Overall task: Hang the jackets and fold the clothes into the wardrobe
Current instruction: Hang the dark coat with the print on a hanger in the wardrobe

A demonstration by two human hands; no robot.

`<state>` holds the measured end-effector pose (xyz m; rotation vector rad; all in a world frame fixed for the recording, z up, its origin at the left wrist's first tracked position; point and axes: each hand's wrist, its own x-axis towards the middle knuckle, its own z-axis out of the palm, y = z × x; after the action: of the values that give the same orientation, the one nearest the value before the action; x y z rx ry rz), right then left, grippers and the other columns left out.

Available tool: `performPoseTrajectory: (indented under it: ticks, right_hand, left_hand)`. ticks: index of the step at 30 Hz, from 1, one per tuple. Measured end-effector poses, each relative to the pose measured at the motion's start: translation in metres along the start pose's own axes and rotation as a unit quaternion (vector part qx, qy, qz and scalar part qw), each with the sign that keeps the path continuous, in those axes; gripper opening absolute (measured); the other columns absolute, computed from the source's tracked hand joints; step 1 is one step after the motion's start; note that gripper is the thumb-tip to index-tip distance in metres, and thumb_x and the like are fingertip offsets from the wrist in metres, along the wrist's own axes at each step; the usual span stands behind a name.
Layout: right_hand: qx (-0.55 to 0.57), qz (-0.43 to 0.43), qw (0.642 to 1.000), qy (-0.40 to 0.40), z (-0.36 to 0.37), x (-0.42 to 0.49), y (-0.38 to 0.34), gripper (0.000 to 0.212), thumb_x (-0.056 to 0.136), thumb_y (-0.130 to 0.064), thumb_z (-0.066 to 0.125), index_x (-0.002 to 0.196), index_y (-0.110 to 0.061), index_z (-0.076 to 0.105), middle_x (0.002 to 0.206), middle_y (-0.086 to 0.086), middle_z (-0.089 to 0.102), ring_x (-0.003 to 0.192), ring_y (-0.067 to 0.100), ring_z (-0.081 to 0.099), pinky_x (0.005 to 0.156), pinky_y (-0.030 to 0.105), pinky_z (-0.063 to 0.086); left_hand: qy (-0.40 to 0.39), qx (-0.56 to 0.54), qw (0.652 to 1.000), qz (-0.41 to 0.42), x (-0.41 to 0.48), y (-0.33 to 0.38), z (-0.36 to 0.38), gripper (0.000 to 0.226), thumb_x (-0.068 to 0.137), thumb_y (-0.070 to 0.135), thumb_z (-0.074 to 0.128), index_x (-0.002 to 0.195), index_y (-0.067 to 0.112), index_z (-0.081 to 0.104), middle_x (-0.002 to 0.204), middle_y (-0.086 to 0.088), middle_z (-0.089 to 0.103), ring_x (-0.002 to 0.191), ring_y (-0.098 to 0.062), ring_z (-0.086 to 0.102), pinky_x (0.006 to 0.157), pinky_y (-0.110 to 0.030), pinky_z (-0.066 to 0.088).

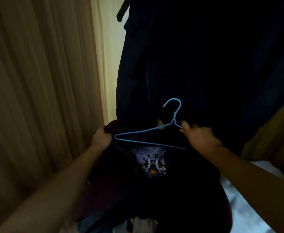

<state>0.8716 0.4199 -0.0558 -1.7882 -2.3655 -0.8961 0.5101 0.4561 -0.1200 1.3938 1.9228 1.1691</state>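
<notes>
A light blue wire hanger (148, 132) lies across the top of a dark garment (134, 182) with a pale printed emblem on its chest. My left hand (101, 137) grips a bunched shoulder of that garment at the hanger's left end. At the hanger's right shoulder, just below the hook, my right hand (198, 134) grips the hanger and the dark cloth under it. The hook points up, free of any rail.
Dark navy clothes (196, 56) hang right behind the hanger and fill the upper right. A beige curtain (36, 81) covers the left side. Below lies a heap of mixed clothes (137, 224). A white surface (249, 204) shows at lower right, a brown panel (275, 132) beyond it.
</notes>
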Motion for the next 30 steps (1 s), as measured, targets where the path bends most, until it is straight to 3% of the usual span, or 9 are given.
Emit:
performPoseTrajectory:
  ticks: [3,6,9,12,17,23,25,27,30]
  right_hand:
    - [-0.029,0.007,1.000,0.000,-0.006,-0.004,0.005,0.052,0.111,-0.044,0.017,0.157,-0.021,0.023,0.120,0.011,0.065,0.093,0.031,0.070,0.069,0.035,0.048]
    - [-0.026,0.052,0.998,-0.005,-0.014,-0.003,0.017,0.051,0.111,-0.043,0.017,0.158,-0.023,0.020,0.119,0.010,0.065,0.093,0.030,0.070,0.067,0.032,0.041]
    - [-0.010,0.095,0.995,-0.002,-0.031,0.002,0.031,0.048,0.111,-0.043,0.018,0.155,-0.025,0.024,0.115,0.009,0.067,0.094,0.030,0.071,0.068,0.032,0.041]
    - [0.005,0.094,0.995,0.035,-0.057,0.002,0.036,0.040,0.110,-0.042,0.021,0.144,-0.025,0.034,0.108,0.007,0.070,0.090,0.030,0.072,0.062,0.031,0.038]
    - [-0.019,0.090,0.993,0.080,-0.095,-0.006,0.032,0.030,0.110,-0.039,0.027,0.127,-0.020,0.043,0.094,0.007,0.074,0.081,0.032,0.073,0.056,0.032,0.038]
    - [0.000,0.052,0.996,0.072,-0.119,-0.017,0.000,0.036,0.110,-0.043,0.024,0.131,-0.020,0.043,0.104,0.007,0.075,0.092,0.031,0.073,0.059,0.033,0.037]
    - [0.031,0.056,0.996,0.064,-0.121,-0.020,-0.007,0.038,0.110,-0.045,0.023,0.128,-0.019,0.043,0.105,0.008,0.074,0.094,0.033,0.072,0.061,0.035,0.038]
    - [0.042,0.081,0.993,0.073,-0.122,-0.025,0.000,0.040,0.109,-0.049,0.024,0.126,-0.019,0.045,0.104,0.009,0.074,0.094,0.034,0.072,0.062,0.036,0.039]
    - [0.044,0.106,0.989,0.090,-0.127,-0.037,0.013,0.045,0.106,-0.055,0.026,0.125,-0.019,0.047,0.100,0.009,0.074,0.091,0.035,0.072,0.061,0.036,0.040]
  left_hand:
    - [0.025,0.043,0.996,0.067,-0.006,0.042,-0.014,0.036,0.092,0.013,0.050,0.126,0.008,0.062,0.119,-0.018,0.067,0.109,-0.036,0.063,0.086,-0.032,0.047]
    - [0.038,0.183,0.972,0.142,-0.023,0.092,-0.038,0.030,0.086,0.025,0.053,0.111,0.013,0.067,0.107,-0.014,0.069,0.096,-0.036,0.065,0.077,-0.035,0.052]
    - [0.058,0.300,0.934,0.186,-0.041,0.129,-0.051,0.032,0.085,0.037,0.052,0.106,0.018,0.068,0.114,-0.011,0.062,0.107,-0.035,0.059,0.080,-0.039,0.051]
    - [0.047,0.296,0.929,0.218,-0.059,0.150,-0.043,0.042,0.087,0.044,0.050,0.115,0.018,0.068,0.124,-0.012,0.050,0.121,-0.034,0.048,0.093,-0.046,0.049]
    - [0.019,0.209,0.951,0.227,-0.079,0.158,-0.024,0.046,0.086,0.054,0.044,0.103,0.015,0.062,0.110,-0.014,0.065,0.097,-0.038,0.063,0.083,-0.044,0.055]
    - [0.156,0.356,0.855,0.343,-0.113,0.190,0.000,0.058,0.091,0.058,0.049,0.124,0.011,0.047,0.119,-0.015,0.058,0.108,-0.038,0.056,0.080,-0.045,0.048]
    - [0.119,0.315,0.870,0.360,-0.116,0.199,0.002,0.058,0.091,0.054,0.052,0.129,0.011,0.045,0.122,-0.017,0.057,0.109,-0.039,0.055,0.083,-0.047,0.048]
    - [0.005,0.254,0.891,0.376,-0.110,0.197,-0.008,0.062,0.085,0.058,0.055,0.131,0.017,0.045,0.120,-0.014,0.057,0.109,-0.038,0.056,0.088,-0.046,0.050]
    - [-0.122,0.250,0.866,0.415,-0.107,0.185,-0.031,0.074,0.079,0.073,0.051,0.143,0.040,0.038,0.125,0.002,0.059,0.115,-0.026,0.055,0.099,-0.044,0.046]
